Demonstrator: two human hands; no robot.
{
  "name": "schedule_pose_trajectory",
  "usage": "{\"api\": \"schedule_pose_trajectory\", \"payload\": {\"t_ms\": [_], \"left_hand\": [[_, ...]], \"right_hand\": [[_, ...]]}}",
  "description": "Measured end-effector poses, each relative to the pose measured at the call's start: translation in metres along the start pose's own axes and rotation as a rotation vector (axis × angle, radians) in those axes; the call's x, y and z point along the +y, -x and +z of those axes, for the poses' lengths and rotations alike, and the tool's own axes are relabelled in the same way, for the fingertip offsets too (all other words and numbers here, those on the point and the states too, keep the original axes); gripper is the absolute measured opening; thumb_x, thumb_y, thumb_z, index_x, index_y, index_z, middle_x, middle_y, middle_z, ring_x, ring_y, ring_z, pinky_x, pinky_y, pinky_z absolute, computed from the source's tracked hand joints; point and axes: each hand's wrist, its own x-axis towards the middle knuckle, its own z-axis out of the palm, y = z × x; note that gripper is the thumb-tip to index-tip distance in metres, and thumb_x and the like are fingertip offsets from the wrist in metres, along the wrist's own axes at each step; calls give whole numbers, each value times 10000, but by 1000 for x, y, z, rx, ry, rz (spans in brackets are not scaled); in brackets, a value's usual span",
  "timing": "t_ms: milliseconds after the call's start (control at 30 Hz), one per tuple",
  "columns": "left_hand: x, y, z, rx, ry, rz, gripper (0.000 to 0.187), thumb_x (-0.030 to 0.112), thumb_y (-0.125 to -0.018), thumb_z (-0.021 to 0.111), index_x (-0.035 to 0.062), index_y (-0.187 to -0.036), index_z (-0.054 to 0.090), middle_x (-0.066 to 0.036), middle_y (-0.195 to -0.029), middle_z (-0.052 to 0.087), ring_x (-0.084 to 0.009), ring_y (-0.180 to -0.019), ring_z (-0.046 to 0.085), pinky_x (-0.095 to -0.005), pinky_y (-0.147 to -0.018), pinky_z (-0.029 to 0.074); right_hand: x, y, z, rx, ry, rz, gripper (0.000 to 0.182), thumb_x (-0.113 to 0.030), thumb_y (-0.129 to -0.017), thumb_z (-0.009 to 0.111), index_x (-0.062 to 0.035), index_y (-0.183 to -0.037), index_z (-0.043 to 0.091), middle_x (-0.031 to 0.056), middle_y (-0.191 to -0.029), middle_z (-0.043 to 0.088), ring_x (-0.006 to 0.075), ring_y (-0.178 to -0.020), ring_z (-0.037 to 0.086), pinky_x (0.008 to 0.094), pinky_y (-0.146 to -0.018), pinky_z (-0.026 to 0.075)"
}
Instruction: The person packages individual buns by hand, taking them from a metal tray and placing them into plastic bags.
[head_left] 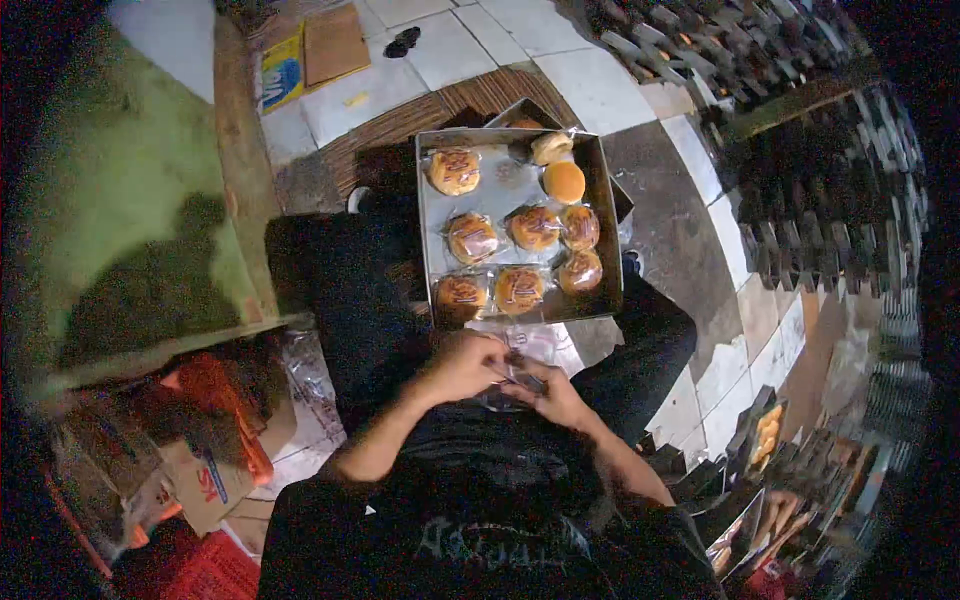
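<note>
Close to my body, my left hand [470, 366] and my right hand [559, 398] meet with bent fingers pinching a clear plastic wrapper [498, 402]. Blur hides exactly how the fingers grip it. Just beyond them is a pile of printed clear plastic bags [535, 343]. In front of my hands rests a square metal tray [519, 322] with several round buns. Most of these, such as one wrapped bun [520, 289], are in clear bags with dark lettering. A plain golden bun [564, 182] looks unwrapped, and a paler bun [551, 148] lies by the far edge.
Beneath the tray, the corner of another tray [527, 111] sticks out. Stacks of dark trays [810, 225] line the right side. A green panel [120, 190] stands at left, with cardboard boxes [205, 485] and orange bags [212, 392] below it. Flattened cardboard [336, 45] lies on the tiles.
</note>
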Motion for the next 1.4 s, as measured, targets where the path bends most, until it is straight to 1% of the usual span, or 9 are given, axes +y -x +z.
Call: {"api": "schedule_pose_trajectory", "payload": {"t_ms": [33,200,300,500,667,967,1200,1267,1400], "left_hand": [[-15,-2,-7,160,-5,241,163,84,-688,663,-1,-802,585,-74,-770,605,-157,-751,568,-293,-706,448],[15,-17,-62,142,405,-194,165,152,-815,585,-8,-857,593,-49,-799,609,-113,-683,570,-240,-613,455],[16,-37,-67,181,532,-245,166,131,-824,577,-16,-903,580,-44,-801,603,-92,-686,554,-223,-611,452],[30,-74,-77,628,355,-239,183,155,-823,589,-14,-884,552,-40,-739,595,-92,-640,543,-232,-540,435],[22,-84,-90,657,457,-339,299,244,-904,443,-10,-776,536,-52,-638,573,-107,-580,546,-251,-555,425],[24,-83,-96,659,674,-580,241,207,-875,497,-15,-820,571,-60,-741,592,-124,-661,551,-258,-608,438],[19,-78,-86,712,797,-394,124,90,-860,505,-26,-866,550,-66,-778,600,-141,-705,578,-265,-659,473],[23,-83,-91,715,876,-297,106,72,-857,507,-27,-869,543,-71,-784,602,-143,-711,582,-260,-666,475],[23,-86,-98,538,851,-323,102,77,-846,535,-24,-856,540,-73,-756,604,-142,-678,582,-262,-647,469]], "right_hand": [[3,2,-7,-56,-248,162,275,-172,-756,663,-13,-956,560,71,-876,603,174,-799,561,284,-750,431],[10,-35,-62,410,-948,366,201,-178,-839,564,8,-913,574,31,-793,595,94,-744,529,232,-691,429],[-1,-82,-94,242,-258,303,169,-182,-868,512,-15,-877,536,4,-761,546,76,-716,479,222,-662,398],[-8,-200,-150,395,-268,242,272,-263,-860,519,-4,-924,574,122,-838,609,180,-758,565,305,-650,432],[208,-354,-145,911,364,75,705,-493,-749,583,15,-1182,356,299,-975,520,398,-903,530,404,-762,431],[137,-306,-84,645,-52,180,522,-189,-731,642,25,-1139,395,237,-1110,443,382,-1005,437,408,-879,351],[290,-323,-146,691,719,326,501,-255,-759,536,-18,-1166,365,233,-1090,449,381,-957,477,465,-782,414],[272,-341,-158,344,619,433,455,-213,-752,544,-31,-1137,381,270,-1074,443,394,-946,492,482,-762,423],[208,-301,-117,372,1110,150,574,-314,-753,614,-17,-1175,365,186,-1140,434,344,-1044,453,447,-860,387]]}}
